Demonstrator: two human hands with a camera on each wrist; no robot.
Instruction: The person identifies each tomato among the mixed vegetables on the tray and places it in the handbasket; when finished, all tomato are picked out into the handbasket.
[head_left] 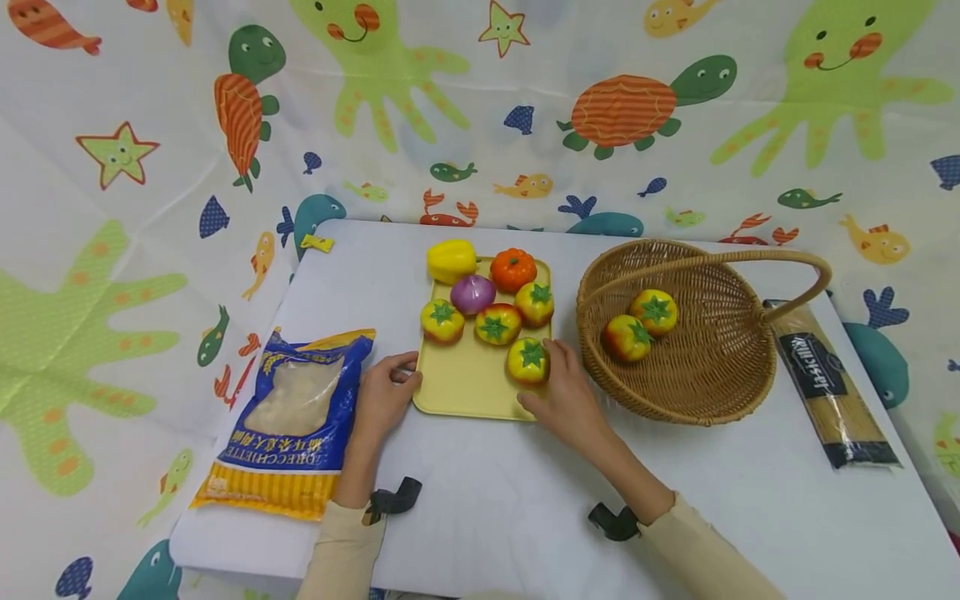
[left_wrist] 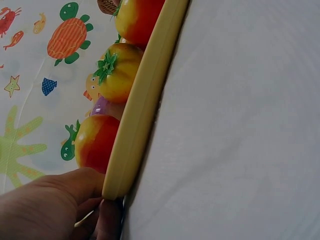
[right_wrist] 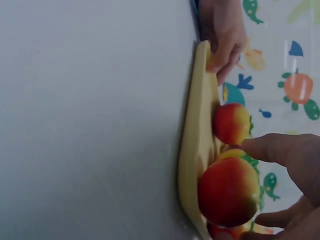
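On the table is a yellow tray (head_left: 457, 383) holding several red-and-yellow toy tomatoes with green leaf tops. My left hand (head_left: 386, 396) pinches the tray's left edge, thumb above and fingers below, as the left wrist view shows (left_wrist: 55, 205). At the tray's front right sits one toy tomato (head_left: 528, 361). Around its right side is my right hand (head_left: 566, 400), thumb and fingers spread. In the right wrist view the thumb stands apart from that tomato (right_wrist: 228, 192); whether the other fingers touch it I cannot tell. Also on the tray are a purple onion (head_left: 473, 294), an orange pumpkin (head_left: 513, 270) and a yellow pepper (head_left: 452, 261).
Right of the tray stands a wicker basket (head_left: 712, 367) with a tall handle and two toy tomatoes (head_left: 627, 338) inside. A pack of spaghetti (head_left: 832, 383) lies beyond it. Left of my left arm lies a blue-and-yellow pasta bag (head_left: 292, 417). A small yellow item (head_left: 317, 243) is at the back left.
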